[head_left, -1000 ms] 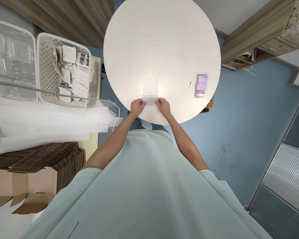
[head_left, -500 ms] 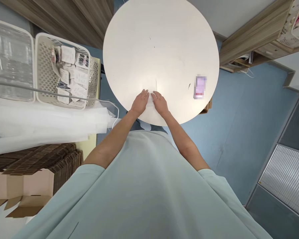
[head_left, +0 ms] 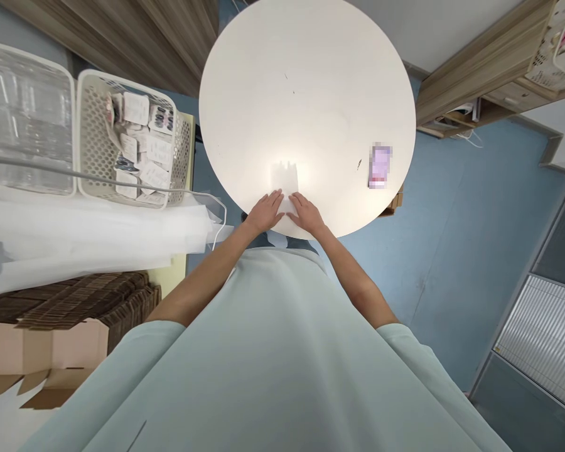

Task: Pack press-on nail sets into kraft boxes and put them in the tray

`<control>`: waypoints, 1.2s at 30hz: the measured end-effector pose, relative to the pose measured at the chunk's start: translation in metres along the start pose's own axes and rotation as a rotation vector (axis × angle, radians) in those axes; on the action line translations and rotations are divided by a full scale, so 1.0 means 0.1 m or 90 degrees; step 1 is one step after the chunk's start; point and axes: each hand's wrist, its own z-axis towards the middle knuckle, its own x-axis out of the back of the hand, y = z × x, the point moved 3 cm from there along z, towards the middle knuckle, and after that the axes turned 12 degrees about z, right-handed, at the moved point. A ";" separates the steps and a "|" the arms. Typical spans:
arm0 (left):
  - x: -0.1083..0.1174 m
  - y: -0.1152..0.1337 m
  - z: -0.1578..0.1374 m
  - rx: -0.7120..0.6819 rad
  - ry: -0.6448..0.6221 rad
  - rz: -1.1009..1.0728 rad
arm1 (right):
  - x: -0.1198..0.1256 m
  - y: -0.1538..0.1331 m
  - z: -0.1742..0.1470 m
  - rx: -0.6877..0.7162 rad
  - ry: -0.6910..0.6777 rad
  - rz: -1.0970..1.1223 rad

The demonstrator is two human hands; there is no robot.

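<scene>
Near the front edge of the round white table (head_left: 306,56), my left hand (head_left: 265,212) lies with its fingers stretched out, thumb pointing inward. My right hand (head_left: 307,213) mirrors it a short gap away, its fingers also extended. Between and just beyond the fingertips is a thin, pale greyish-white patch (head_left: 285,179) with an uneven far edge. It looks like a small sheet or film, but I cannot tell its material or separate it surely from shadow. Both hands touch or hover at its near sides.
A blurred purple object (head_left: 380,166) lies on the table's right. At left stand a white basket (head_left: 87,125) of small carded packs and a bin of clear plastic boxes (head_left: 26,119). White wrapping material (head_left: 98,229) and folded cardboard (head_left: 89,298) lie below; a cable (head_left: 179,189) crosses there.
Both hands have slid back towards my body, near the table's front edge. More of the pale patch shows beyond my fingertips. The view has shifted slightly.
</scene>
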 end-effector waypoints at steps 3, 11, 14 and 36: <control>-0.07 0.08 -0.18 -0.007 -0.018 -0.002 | -0.14 0.02 -0.23 0.015 -0.024 -0.016; -0.25 0.15 -0.38 0.037 -0.039 -0.023 | -0.37 0.03 -0.59 0.016 -0.017 -0.020; -0.18 0.13 -0.37 0.104 -0.014 -0.077 | -0.32 0.04 -0.57 0.006 -0.006 0.003; 0.10 -0.08 0.08 0.481 0.093 -0.222 | 0.15 -0.01 0.23 -0.110 0.141 0.050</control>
